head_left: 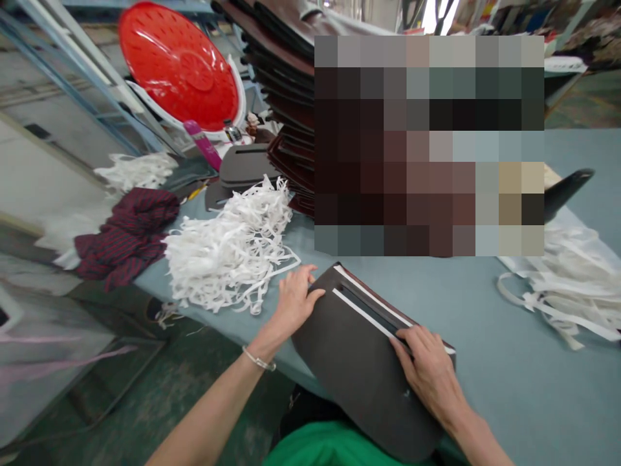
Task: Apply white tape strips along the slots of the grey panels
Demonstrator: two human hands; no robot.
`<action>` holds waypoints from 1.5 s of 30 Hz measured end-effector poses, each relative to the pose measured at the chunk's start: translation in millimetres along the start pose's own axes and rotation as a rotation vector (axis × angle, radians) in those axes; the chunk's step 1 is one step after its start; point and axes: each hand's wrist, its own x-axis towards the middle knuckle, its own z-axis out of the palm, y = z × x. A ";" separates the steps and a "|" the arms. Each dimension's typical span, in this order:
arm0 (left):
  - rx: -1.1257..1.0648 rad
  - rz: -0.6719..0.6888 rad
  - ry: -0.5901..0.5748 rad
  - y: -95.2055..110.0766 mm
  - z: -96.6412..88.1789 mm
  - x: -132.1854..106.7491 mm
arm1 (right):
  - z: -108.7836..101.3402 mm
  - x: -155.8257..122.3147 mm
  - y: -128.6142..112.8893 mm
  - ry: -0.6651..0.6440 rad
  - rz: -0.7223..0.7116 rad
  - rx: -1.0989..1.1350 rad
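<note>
A dark brown slotted panel [359, 369], possibly leather or foam, lies tilted across the table edge in front of me. Thin white strips [371, 310] line both long sides of its slot. My left hand [294, 301] grips the panel's far left end, with fingers reaching the slot. My right hand [429, 369] holds the panel's right side, with fingertips at the near white strip. A bracelet [259, 359] circles my left wrist. The panel's lower edge rests against my green shirt [330, 446].
A blue-grey table [466, 304] carries a heap of white strips [228, 249], more strips [567, 291] at right, and maroon striped cloth [129, 236]. A stack of dark panels [286, 129] rises behind, partly hidden by a pixelated block. A red round basket [179, 65] leans beyond.
</note>
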 end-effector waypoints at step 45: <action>0.244 0.418 -0.070 10.3 48.7 -30.1 | -31.2 -45.6 2.1 -0.115 -0.126 -0.218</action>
